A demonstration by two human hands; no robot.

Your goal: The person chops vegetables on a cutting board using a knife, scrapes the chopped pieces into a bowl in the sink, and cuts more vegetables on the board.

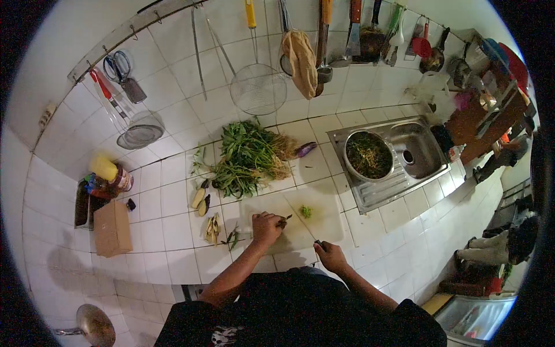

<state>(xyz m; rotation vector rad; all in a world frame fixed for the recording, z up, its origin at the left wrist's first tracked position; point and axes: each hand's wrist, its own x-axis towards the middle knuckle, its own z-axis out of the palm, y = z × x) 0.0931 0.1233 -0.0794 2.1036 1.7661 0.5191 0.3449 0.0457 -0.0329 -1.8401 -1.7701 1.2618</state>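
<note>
My left hand (267, 228) is closed over the left part of the white cutting board (329, 215); small dark pieces poke out by its fingertips, too blurred to name. Closed at the board's front right edge, my right hand (331, 258) grips what looks like a knife (317, 243); its dark handle shows, its blade hardly. A little heap of chopped green pieces (306, 212) lies on the board between my hands. Left of the board are pale cut strips (212, 229), green chillies (233, 236) and eggplant pieces (199, 199).
Behind the board lie a bunch of leafy greens (245, 156) with roots and a purple eggplant (306, 149). A pot (393, 159) of chopped greens stands on the sink's (370, 199) drainer. A cardboard box (113, 228) stands left. Utensils hang overhead; people are at far right.
</note>
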